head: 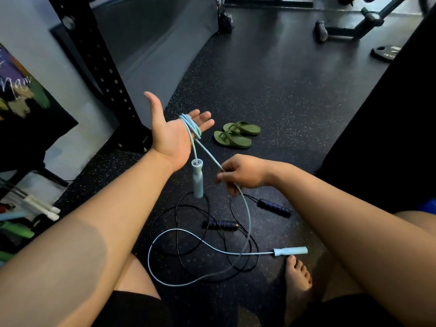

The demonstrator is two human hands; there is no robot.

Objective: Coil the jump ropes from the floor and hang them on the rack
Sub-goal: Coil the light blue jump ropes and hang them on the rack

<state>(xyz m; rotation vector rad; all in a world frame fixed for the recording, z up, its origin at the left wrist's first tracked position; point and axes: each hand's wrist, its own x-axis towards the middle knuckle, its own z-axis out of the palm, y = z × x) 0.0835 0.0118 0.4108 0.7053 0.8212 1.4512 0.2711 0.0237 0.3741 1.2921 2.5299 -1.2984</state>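
Pair of green flip-flops [237, 134] side by side on floor, touching, toes pointing left. Floor [295, 86] black rubber with pale speckles. Grey wall panel [155, 43] upper left. Dark poster [21, 93] at left edge, painted green and purple patches, white handwritten lettering, partly cut off. Black weight plate [387, 52] flat on floor, upper right. Black equipment frame [351, 27] behind it, rubber-capped foot resting on floor. Small dark bag-like object [226, 22] against wall, too dim to identify. Large black mass [389, 128] fills right edge.

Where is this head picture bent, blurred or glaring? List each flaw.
Head view: the wide lens tilts and bows the black perforated steel rack upright at left; soft sheen on the speckled black rubber floor up top; top right corner smeared; the light blue jump rope is sharp.
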